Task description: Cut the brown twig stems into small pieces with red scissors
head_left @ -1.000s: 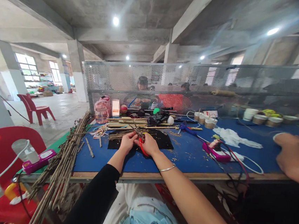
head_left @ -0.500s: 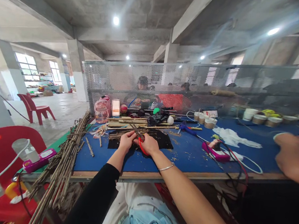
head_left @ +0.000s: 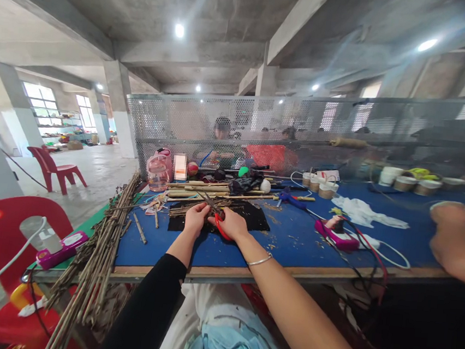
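My right hand [head_left: 233,224] is closed around red-handled scissors [head_left: 220,225], whose dark blades point up and left toward a thin twig [head_left: 206,200]. My left hand [head_left: 195,218] pinches that twig just beside the blades. Both hands work over a black cloth [head_left: 253,216] strewn with cut stick pieces, lying on the blue table [head_left: 291,246]. A silver bangle circles my right wrist.
A long bundle of sticks [head_left: 102,250] leans off the table's left end. Bamboo rods [head_left: 198,189], a pink jug [head_left: 159,170], tape rolls [head_left: 326,191], a purple glue gun [head_left: 335,236] with cords and a white rag [head_left: 362,214] lie around. Another person's arm [head_left: 454,240] rests at right.
My hands have barely shifted; they drifted slightly upward with the scissors still at the twig. The other person's arm at right moved a little.
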Demonstrator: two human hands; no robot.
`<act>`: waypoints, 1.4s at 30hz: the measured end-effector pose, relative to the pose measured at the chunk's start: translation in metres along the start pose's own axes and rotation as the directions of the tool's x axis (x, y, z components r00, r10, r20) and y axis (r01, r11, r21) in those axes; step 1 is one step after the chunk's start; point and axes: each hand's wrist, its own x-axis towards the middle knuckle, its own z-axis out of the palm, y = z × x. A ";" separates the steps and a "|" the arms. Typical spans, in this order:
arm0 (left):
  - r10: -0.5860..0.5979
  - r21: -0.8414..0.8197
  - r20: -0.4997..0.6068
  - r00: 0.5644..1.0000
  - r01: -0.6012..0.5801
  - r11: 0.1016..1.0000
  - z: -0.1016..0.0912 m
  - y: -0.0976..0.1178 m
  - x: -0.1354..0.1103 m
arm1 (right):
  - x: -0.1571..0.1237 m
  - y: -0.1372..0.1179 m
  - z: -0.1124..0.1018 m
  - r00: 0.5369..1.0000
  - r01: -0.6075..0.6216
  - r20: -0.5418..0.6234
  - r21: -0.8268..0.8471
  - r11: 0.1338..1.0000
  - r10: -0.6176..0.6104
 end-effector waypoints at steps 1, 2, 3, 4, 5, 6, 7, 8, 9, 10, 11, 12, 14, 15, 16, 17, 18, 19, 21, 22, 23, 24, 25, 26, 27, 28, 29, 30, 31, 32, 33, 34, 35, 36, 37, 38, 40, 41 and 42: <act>0.002 0.000 -0.007 1.000 -0.002 1.000 0.000 0.000 0.000 | 0.000 0.000 0.000 1.000 0.015 -0.001 0.013 1.000 -0.015; 0.004 0.001 -0.007 1.000 -0.004 1.000 0.000 0.001 0.000 | -0.001 -0.001 0.000 1.000 0.030 -0.002 0.027 0.999 -0.030; 0.007 -0.001 -0.001 1.000 -0.007 1.000 0.001 0.001 -0.001 | -0.001 -0.001 0.000 0.999 0.044 -0.005 0.039 0.998 -0.044; 0.011 -0.006 0.009 1.000 -0.011 1.000 0.001 0.001 -0.001 | -0.001 -0.001 -0.001 0.998 0.057 -0.008 0.045 0.997 -0.057; 0.014 -0.014 0.019 1.000 -0.014 1.000 0.002 0.001 -0.002 | -0.001 -0.001 -0.001 0.998 0.068 -0.014 0.044 0.997 -0.067; 0.018 -0.020 0.027 0.999 -0.018 1.000 0.002 0.002 -0.002 | -0.001 -0.001 -0.001 0.997 0.077 -0.022 0.037 0.996 -0.076; 0.022 -0.027 0.033 0.999 -0.021 0.999 0.002 0.002 -0.003 | 0.000 -0.001 -0.001 0.996 0.084 -0.034 0.029 0.996 -0.083; 0.025 -0.035 0.037 0.999 -0.023 0.999 0.003 0.002 -0.003 | 0.000 -0.001 0.000 0.995 0.087 -0.045 0.022 0.996 -0.086; 0.025 -0.046 0.045 0.999 -0.023 0.999 0.003 0.002 -0.003 | 0.000 -0.001 0.000 0.995 0.088 -0.052 0.018 0.996 -0.087; 0.021 -0.057 0.055 0.998 -0.018 0.998 0.003 0.003 -0.004 | 0.001 -0.001 0.000 0.995 0.087 -0.055 0.019 0.996 -0.085; 0.013 -0.068 0.069 0.998 -0.008 0.998 0.004 0.003 -0.004 | 0.001 -0.001 0.000 0.995 0.083 -0.054 0.024 0.996 -0.081; 0.001 -0.077 0.081 0.997 0.005 0.997 0.004 0.004 -0.005 | 0.001 -0.001 0.000 0.996 0.080 -0.051 0.032 0.996 -0.079; -0.027 -0.084 0.094 0.995 0.035 0.996 0.004 0.005 -0.006 | 0.001 -0.001 0.000 0.996 0.082 -0.042 0.058 0.995 -0.080; -0.038 -0.082 0.096 0.995 0.046 0.996 0.004 0.006 -0.007 | 0.000 -0.001 -0.001 0.996 0.082 -0.035 0.073 0.994 -0.080; -0.044 -0.078 0.096 0.994 0.051 0.996 0.004 0.006 -0.007 | 0.000 -0.001 -0.001 0.997 0.079 -0.027 0.085 0.993 -0.076; -0.045 -0.071 0.092 0.995 0.051 0.996 0.004 0.007 -0.008 | -0.001 -0.001 -0.002 0.997 0.072 -0.019 0.091 0.993 -0.070; -0.042 -0.063 0.086 0.995 0.048 0.997 0.004 0.007 -0.008 | -0.001 -0.001 -0.003 0.998 0.061 -0.012 0.090 0.994 -0.060; -0.039 -0.054 0.076 0.996 0.043 0.998 0.004 0.008 -0.008 | -0.002 -0.001 -0.003 0.999 0.047 -0.006 0.081 0.996 -0.047; -0.031 -0.039 0.054 0.998 0.033 0.999 0.003 0.008 -0.007 | -0.003 -0.001 -0.005 1.000 0.021 0.003 0.053 0.998 -0.022; -0.030 -0.032 0.044 0.999 0.032 0.999 0.003 0.007 -0.007 | -0.003 -0.002 -0.006 1.000 0.012 0.009 0.041 0.999 -0.012; -0.031 -0.026 0.037 0.999 0.032 0.999 0.002 0.007 -0.007 | -0.003 -0.002 -0.006 1.000 0.003 0.017 0.030 1.000 -0.004; -0.029 -0.018 0.031 0.999 0.030 0.999 0.002 0.007 -0.007 | -0.004 -0.003 -0.007 1.000 -0.004 0.023 0.020 1.000 0.004; -0.027 -0.008 0.024 0.999 0.027 1.000 0.002 0.006 -0.006 | -0.004 -0.003 -0.007 1.000 -0.009 0.023 0.011 1.000 0.009; -0.026 0.000 0.022 0.999 0.026 1.000 0.003 0.006 -0.007 | -0.004 -0.004 -0.008 1.000 -0.009 0.018 0.004 1.000 0.009; -0.023 0.007 0.024 0.999 0.023 1.000 0.003 0.005 -0.007 | -0.004 -0.004 -0.008 1.000 -0.003 0.005 -0.004 1.000 0.003; -0.019 0.012 0.029 0.999 0.018 1.000 0.004 0.005 -0.007 | -0.004 -0.005 -0.008 1.000 0.008 -0.016 -0.010 1.000 -0.008; -0.014 0.014 0.037 0.999 0.013 1.000 0.005 0.005 -0.008 | -0.004 -0.005 -0.007 0.999 0.025 -0.039 -0.016 1.000 -0.025; -0.009 0.014 0.046 0.999 0.008 1.000 0.006 0.005 -0.008 | -0.003 -0.004 -0.007 0.997 0.043 -0.061 -0.021 0.999 -0.044; -0.004 0.013 0.054 0.999 0.004 1.000 0.006 0.005 -0.009 | -0.003 -0.004 -0.006 0.995 0.059 -0.078 -0.024 0.998 -0.061; 0.000 0.011 0.060 0.998 -0.001 1.000 0.007 0.005 -0.009 | -0.003 -0.003 -0.004 0.994 0.068 -0.084 -0.024 0.997 -0.070; -0.001 0.010 0.062 0.998 0.001 1.000 0.007 0.005 -0.009 | -0.002 -0.003 -0.003 0.994 0.072 -0.080 -0.021 0.997 -0.073; -0.006 0.009 0.061 0.998 0.006 1.000 0.007 0.005 -0.009 | -0.002 -0.002 -0.002 0.995 0.069 -0.066 -0.014 0.997 -0.070; -0.013 0.006 0.059 0.998 0.013 1.000 0.006 0.005 -0.009 | -0.001 -0.001 0.000 0.997 0.064 -0.049 -0.008 0.998 -0.064; -0.020 0.000 0.056 0.998 0.020 1.000 0.006 0.006 -0.009 | -0.001 -0.001 0.001 0.998 0.055 -0.032 -0.004 0.998 -0.055; -0.026 -0.008 0.055 0.998 0.027 1.000 0.006 0.006 -0.009 | -0.001 -0.001 0.002 0.999 0.047 -0.020 -0.005 0.999 -0.047; -0.031 -0.018 0.054 0.998 0.032 0.999 0.005 0.006 -0.009 | -0.001 -0.001 0.003 0.999 0.038 -0.013 -0.010 0.999 -0.038; -0.036 -0.032 0.055 0.998 0.038 0.999 0.005 0.007 -0.008 | -0.001 -0.001 0.003 1.000 0.020 -0.013 -0.028 0.999 -0.021; -0.039 -0.031 0.053 0.998 0.040 0.999 0.005 0.007 -0.008 | -0.001 -0.002 0.003 1.000 0.012 -0.012 -0.036 0.999 -0.013; -0.041 -0.025 0.044 0.998 0.043 0.999 0.004 0.007 -0.008 | -0.002 -0.003 0.002 1.000 0.001 -0.009 -0.043 0.999 -0.002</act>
